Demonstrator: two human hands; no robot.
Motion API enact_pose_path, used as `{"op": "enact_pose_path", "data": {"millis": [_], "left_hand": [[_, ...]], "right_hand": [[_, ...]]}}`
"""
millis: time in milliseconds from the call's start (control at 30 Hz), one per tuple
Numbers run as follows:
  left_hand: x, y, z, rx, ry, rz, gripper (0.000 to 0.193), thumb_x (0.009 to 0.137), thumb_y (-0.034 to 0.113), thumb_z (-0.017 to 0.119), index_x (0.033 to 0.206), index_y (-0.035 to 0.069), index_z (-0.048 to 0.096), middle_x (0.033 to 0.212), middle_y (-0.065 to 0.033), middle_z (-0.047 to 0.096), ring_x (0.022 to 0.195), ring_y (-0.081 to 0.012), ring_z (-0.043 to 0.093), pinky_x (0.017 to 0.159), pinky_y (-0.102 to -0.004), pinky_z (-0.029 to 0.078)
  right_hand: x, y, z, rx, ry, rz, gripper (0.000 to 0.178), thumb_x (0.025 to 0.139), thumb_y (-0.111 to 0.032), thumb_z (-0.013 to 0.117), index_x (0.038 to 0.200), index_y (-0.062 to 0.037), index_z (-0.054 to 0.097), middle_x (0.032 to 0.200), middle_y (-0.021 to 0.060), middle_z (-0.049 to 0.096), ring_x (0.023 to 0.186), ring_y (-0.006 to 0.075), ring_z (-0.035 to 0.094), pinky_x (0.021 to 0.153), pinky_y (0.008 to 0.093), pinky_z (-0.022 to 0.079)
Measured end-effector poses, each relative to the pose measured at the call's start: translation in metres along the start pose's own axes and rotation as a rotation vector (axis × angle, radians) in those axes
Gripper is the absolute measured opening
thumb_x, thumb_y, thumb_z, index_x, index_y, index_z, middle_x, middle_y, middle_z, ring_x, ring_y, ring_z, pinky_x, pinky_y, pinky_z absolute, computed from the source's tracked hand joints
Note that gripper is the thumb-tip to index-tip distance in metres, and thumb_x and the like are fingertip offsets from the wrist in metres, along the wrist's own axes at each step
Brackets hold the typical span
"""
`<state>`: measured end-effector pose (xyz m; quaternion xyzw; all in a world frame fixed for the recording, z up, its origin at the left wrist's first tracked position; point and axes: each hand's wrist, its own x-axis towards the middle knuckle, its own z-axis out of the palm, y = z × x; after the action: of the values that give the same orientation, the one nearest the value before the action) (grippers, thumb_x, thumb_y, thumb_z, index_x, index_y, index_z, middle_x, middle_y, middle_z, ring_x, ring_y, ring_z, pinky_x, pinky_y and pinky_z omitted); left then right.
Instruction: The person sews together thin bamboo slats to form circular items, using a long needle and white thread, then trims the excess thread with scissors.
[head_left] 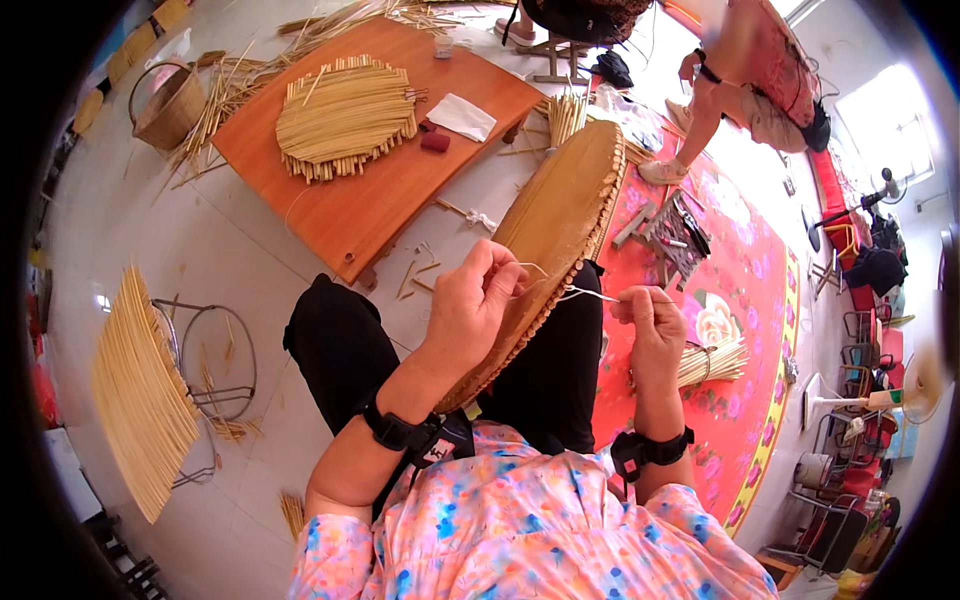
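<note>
A round tan lid-like disc (pixel 555 205) made of stalks stands steeply tilted against my lap, with a knobbly stitched rim. White cord (pixel 592 294) crosses that rim, running between my two hands. At the disc's flat face, my left hand (pixel 478 300) has thumb and forefinger pinched together on a thin pale strand of the cord. Over on the rim's right side, my right hand (pixel 652 325) pinches the cord's other end between thumb and fingers. Whether a needle is in either pinch is too small to tell.
An orange-brown low table (pixel 390 215) ahead bears a stalk disc (pixel 345 115), a dark red thread spool (pixel 434 142) and a white paper (pixel 461 118). A stalk panel (pixel 140 400) leans on a metal stool frame at left. Another person (pixel 735 95) bends over far right.
</note>
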<state>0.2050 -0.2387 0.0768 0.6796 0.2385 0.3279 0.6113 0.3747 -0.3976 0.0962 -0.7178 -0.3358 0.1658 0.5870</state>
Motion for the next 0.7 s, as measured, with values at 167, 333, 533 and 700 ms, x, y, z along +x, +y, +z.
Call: {"op": "enact_pose_path", "data": {"millis": [167, 333, 533, 700], "left_hand": [[0.000, 0.006, 0.004, 0.004, 0.022, -0.023, 0.018, 0.102, 0.018, 0.048, 0.093, 0.002, 0.050, 0.088, -0.0090, 0.070, 0.079, -0.0135, 0.067, 0.070, -0.0265, 0.053], [-0.002, 0.008, 0.007, 0.052, -0.001, -0.009, 0.019, 0.101, 0.019, 0.049, 0.092, 0.002, 0.050, 0.089, -0.0090, 0.070, 0.078, -0.0138, 0.067, 0.070, -0.0266, 0.053], [-0.002, 0.013, 0.010, 0.048, 0.017, -0.028, 0.016, 0.100, 0.013, 0.050, 0.090, 0.000, 0.051, 0.086, -0.0097, 0.070, 0.076, -0.0146, 0.068, 0.070, -0.0270, 0.054], [-0.006, 0.006, 0.008, -0.020, 0.069, -0.033, 0.015, 0.101, 0.010, 0.048, 0.090, 0.000, 0.049, 0.085, -0.0112, 0.070, 0.077, -0.0149, 0.068, 0.071, -0.0271, 0.056]], "right_hand": [[-0.005, 0.011, -0.026, 0.141, 0.143, 0.062, 0.028, 0.100, -0.021, 0.053, 0.090, 0.0007, 0.065, 0.075, 0.0044, 0.065, 0.068, 0.0093, 0.060, 0.064, 0.0235, 0.046], [-0.015, 0.007, -0.039, 0.108, 0.266, 0.029, 0.032, 0.101, -0.024, 0.051, 0.085, 0.0007, 0.064, 0.071, 0.0045, 0.064, 0.064, 0.0095, 0.057, 0.061, 0.0237, 0.043], [-0.020, -0.014, -0.044, 0.069, 0.275, -0.155, 0.024, 0.098, -0.016, 0.055, 0.088, 0.0033, 0.066, 0.073, 0.0073, 0.065, 0.066, 0.0119, 0.061, 0.063, 0.0245, 0.047], [-0.011, -0.014, -0.047, 0.267, 0.033, -0.114, 0.016, 0.095, -0.008, 0.058, 0.096, 0.0056, 0.066, 0.086, 0.0107, 0.070, 0.071, 0.0127, 0.064, 0.066, 0.0247, 0.050]]}}
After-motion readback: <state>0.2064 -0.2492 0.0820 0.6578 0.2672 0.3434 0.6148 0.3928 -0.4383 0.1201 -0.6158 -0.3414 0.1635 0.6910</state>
